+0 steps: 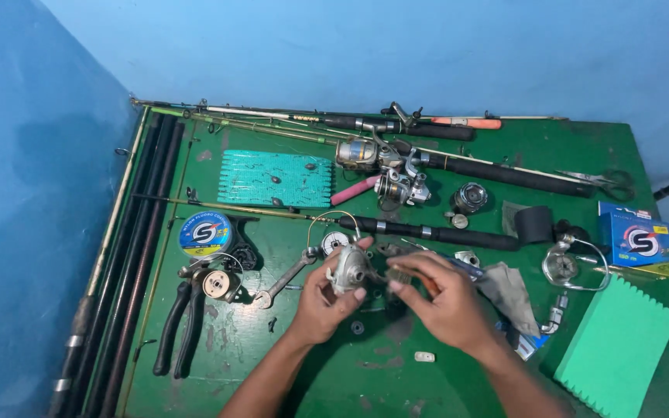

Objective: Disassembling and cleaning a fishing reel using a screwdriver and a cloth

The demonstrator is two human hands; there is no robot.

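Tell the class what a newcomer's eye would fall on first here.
The two hands, left and right, meet at the green table's centre, the left gripping a silver reel body. Fishing rods lie across the back. A ridged green foam block sits at the right.

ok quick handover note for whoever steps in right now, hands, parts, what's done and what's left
Left hand: holds the reel body over the green table.
Right hand: pinches a small brush against the reel body.
Nearby: wrench and pliers to the left, rag to the right, small loose parts on the table below the hands.
Done: reel is stripped, bail and rotor lying apart at right.
Left: reel still apart; its inner state can't be seen.
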